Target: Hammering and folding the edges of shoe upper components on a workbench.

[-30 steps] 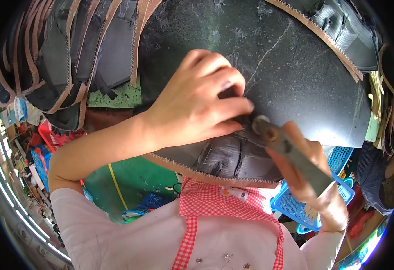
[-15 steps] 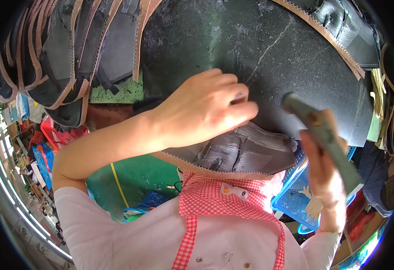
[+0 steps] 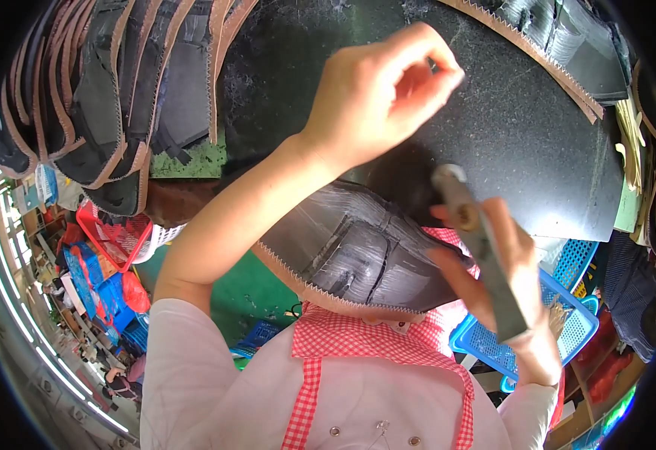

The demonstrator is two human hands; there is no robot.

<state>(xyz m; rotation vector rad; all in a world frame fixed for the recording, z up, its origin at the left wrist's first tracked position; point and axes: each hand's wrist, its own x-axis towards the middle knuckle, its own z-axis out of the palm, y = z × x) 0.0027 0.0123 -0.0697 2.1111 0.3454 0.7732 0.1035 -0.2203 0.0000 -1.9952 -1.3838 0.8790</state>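
Note:
My left hand (image 3: 384,94) is raised above the black work surface (image 3: 545,142), its thumb and fingers drawn into a pinch. Whatever is between the fingertips is too small to make out. My right hand (image 3: 519,247) grips a hammer (image 3: 493,270) with a long grey metal head. The hammer's round face is just above the surface edge, and its handle is mostly hidden. Between my forearms, at the near edge, lies a dark leather shoe-upper piece (image 3: 354,259) with a brown zigzag-cut border. Neither hand visibly grips this piece; my right thumb is close to its right end.
Similar dark pieces with brown zigzag edges (image 3: 178,90) overlap at the far left. Another dark piece (image 3: 568,37) lies at the far right. Blue plastic baskets (image 3: 493,349) stand below on the right, a red basket (image 3: 114,232) on the left. A person (image 3: 124,384) is in the left background.
My left hand has moved up and away from the leather piece, still pinched. My right hand and the hammer have shifted left and slightly nearer me. More of the leather piece shows.

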